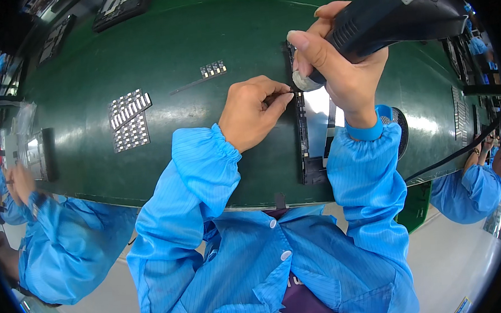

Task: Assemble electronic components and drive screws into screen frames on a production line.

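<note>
My right hand (345, 64) is wrapped round a black hand-held tool (391, 21) with vent slots and a grey wrapped tip, much like a hot-air gun. Its tip points down to the left, close to my left fingertips. My left hand (253, 110) is closed in a pinch at the left edge of a flat panel (318, 115) with a black frame and a shiny pale surface. Whatever lies between its thumb and finger is too small to make out. The right forearm and sleeve cover part of the panel.
Sheets of small pale pads on dark backing (130, 138) lie at the left, a smaller piece (213, 70) nearer the middle. A round dark thing (401, 130) sits behind my right wrist. A black cable (462, 155) crosses the right side. Co-workers in blue sleeves (75, 242) sit on both sides.
</note>
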